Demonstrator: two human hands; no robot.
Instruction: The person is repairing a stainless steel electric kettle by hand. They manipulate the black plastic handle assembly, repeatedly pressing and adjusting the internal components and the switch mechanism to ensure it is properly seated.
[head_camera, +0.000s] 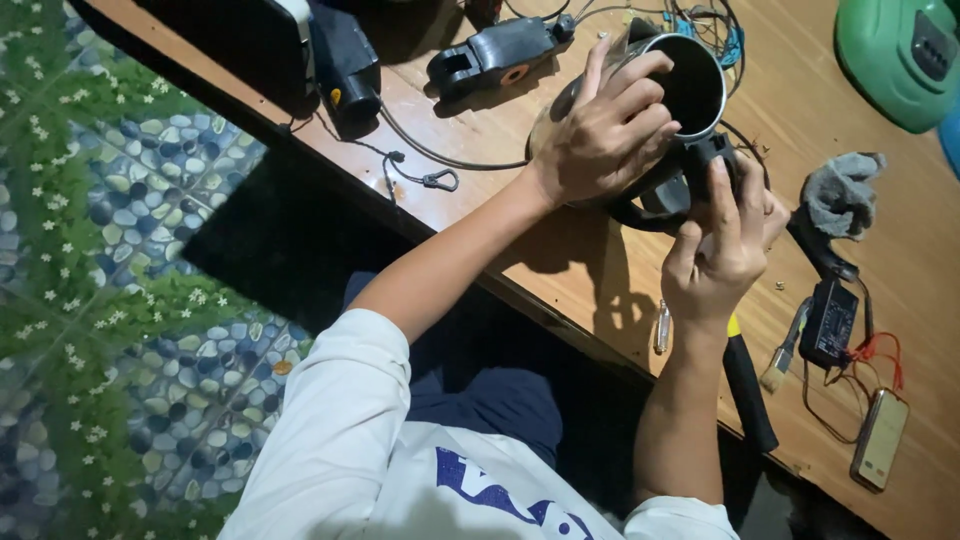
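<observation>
- Here, the left hand (605, 135) wraps over the side of a kettle (690, 85) lying tilted on the wooden table (800, 110), its fingers curled on the rim.
- The right hand (720, 250) grips the kettle's black handle (705, 160), thumb up along it.
- A grey cloth (840, 190) lies just right of the hands.
- Nearer the table edge lie a screwdriver (750, 390), a small brush (785, 350), a black meter (828, 322) with red wires and, perhaps, a phone (880, 438).
</observation>
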